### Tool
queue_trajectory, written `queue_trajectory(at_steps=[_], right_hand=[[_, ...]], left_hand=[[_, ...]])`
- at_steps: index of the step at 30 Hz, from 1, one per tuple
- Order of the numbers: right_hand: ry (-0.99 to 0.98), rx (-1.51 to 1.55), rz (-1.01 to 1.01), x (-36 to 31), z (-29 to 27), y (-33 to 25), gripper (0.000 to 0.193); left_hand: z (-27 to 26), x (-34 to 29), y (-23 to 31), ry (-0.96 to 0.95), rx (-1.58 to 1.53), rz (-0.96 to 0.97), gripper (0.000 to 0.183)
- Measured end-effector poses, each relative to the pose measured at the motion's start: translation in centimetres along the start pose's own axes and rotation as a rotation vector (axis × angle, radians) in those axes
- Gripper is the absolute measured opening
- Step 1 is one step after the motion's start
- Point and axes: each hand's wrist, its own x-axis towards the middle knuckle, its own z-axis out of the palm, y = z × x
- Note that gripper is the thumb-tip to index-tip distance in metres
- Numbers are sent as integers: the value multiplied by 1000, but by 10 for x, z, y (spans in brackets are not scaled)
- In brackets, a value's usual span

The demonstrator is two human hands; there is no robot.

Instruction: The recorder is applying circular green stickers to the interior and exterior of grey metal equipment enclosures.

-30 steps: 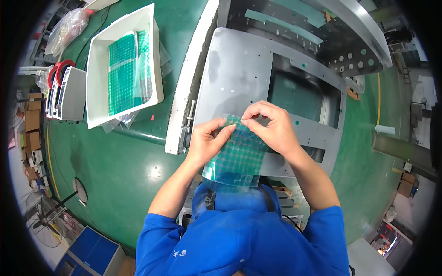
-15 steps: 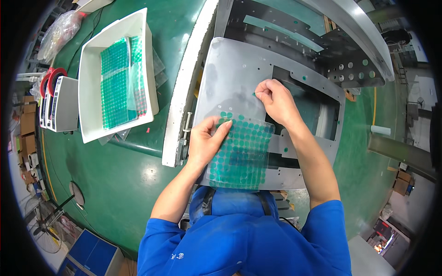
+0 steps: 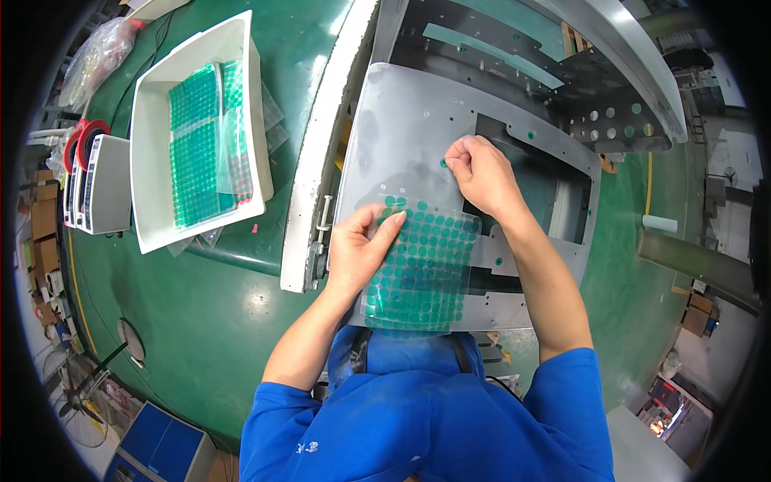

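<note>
My left hand (image 3: pixel 361 245) pinches the upper left corner of a clear sheet (image 3: pixel 422 265) covered in rows of round green stickers. The sheet lies over the near part of a grey metal panel (image 3: pixel 401 120). Farther up the panel, my right hand (image 3: pixel 486 173) is closed in a pinch, with a single green dot sticker (image 3: pixel 443 163) at its fingertips, close to the panel's surface. I cannot tell whether that dot touches the metal. A few other green dots sit on the panel, one (image 3: pixel 499 261) beside my right forearm. A large rectangular opening (image 3: pixel 546 185) lies right of my right hand.
A white bin (image 3: pixel 261 153) with more green sticker sheets (image 3: pixel 195 145) stands on the green table at left. Beside it are a white box-shaped device (image 3: pixel 108 185) and red rings (image 3: pixel 95 128). A bent metal frame with holes (image 3: pixel 610 120) rises behind the panel.
The right hand has shifted very slightly, and the green dot at its fingertips shows more fully. The left hand keeps its hold on the sheet.
</note>
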Motion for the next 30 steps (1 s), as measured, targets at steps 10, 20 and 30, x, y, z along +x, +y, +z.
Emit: queue_trajectory(at_steps=[10, 20, 30], right_hand=[[-28, -26, 20, 1, -1, -2, 7], [-113, 164, 185, 15, -1, 20, 34], [-262, 622, -167, -142, -32, -36, 14]], left_hand=[[-1, 0, -5, 5, 39, 14, 16], [-3, -9, 4, -17, 14, 23, 14], [-11, -85, 1, -212, 122, 253, 9]])
